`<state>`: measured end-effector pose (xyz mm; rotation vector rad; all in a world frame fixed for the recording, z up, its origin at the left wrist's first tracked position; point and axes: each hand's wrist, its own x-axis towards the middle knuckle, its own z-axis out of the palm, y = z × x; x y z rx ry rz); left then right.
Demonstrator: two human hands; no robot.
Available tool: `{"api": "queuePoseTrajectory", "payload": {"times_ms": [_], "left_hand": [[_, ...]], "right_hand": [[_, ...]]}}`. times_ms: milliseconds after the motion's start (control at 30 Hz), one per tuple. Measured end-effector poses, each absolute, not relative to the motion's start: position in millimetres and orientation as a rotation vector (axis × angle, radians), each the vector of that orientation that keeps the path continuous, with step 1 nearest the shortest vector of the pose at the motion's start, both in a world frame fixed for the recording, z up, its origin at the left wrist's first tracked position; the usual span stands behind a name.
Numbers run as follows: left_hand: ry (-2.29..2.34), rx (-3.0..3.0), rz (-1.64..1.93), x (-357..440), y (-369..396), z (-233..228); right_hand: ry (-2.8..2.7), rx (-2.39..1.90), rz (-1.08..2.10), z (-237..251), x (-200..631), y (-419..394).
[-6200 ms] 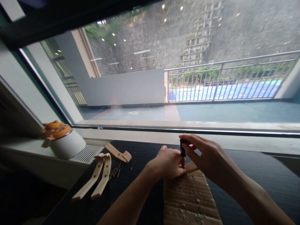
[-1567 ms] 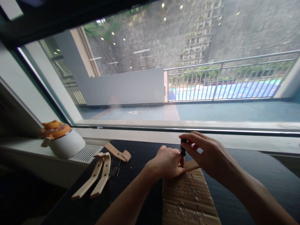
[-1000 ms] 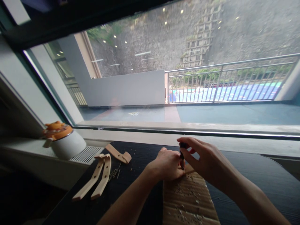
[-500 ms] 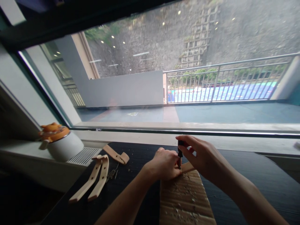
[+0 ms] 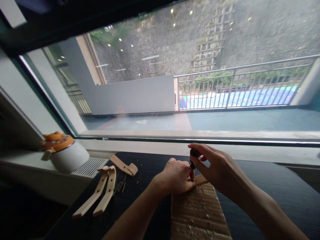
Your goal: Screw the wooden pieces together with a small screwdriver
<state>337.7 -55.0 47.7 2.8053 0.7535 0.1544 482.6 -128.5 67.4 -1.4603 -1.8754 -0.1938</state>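
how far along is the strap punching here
Done: small bits litter the cardboard. In hand: the right hand sets a small dark tool upright on a strap end that the left hand presses down. Left: three tan straps lie aside; whether they are finished I cannot tell.

Wide window (image 5: 160, 83) fills upper view, dark frame (image 5: 75, 20) across top and left. Outside: grey terrace floor (image 5: 225, 120), low grey wall (image 5: 135, 95), metal railing (image 5: 237, 85), rough stone slope (image 5: 212, 36) behind. Ceiling lights reflected in glass. Pale sill (image 5: 250, 151) under window, vent grille (image 5: 87, 166) at left. Black wood-grain table (image 5: 287, 186) below. Soft daylight, room interior dim.
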Motion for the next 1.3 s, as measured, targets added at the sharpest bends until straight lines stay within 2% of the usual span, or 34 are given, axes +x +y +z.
{"api": "queuePoseTrajectory", "payload": {"times_ms": [533, 833, 1300], "left_hand": [[0.758, 2.791, 0.119, 338, -54, 49], [0.76, 2.788, 0.087, 338, -53, 49], [0.774, 2.834, 0.086, 338, -53, 47]], "right_hand": [[-1.876, -1.453, -0.138, 67, 488, -126], [-1.794, -1.564, -0.227, 62, 503, -118], [-1.847, -1.464, -0.096, 65, 496, -123]]}}
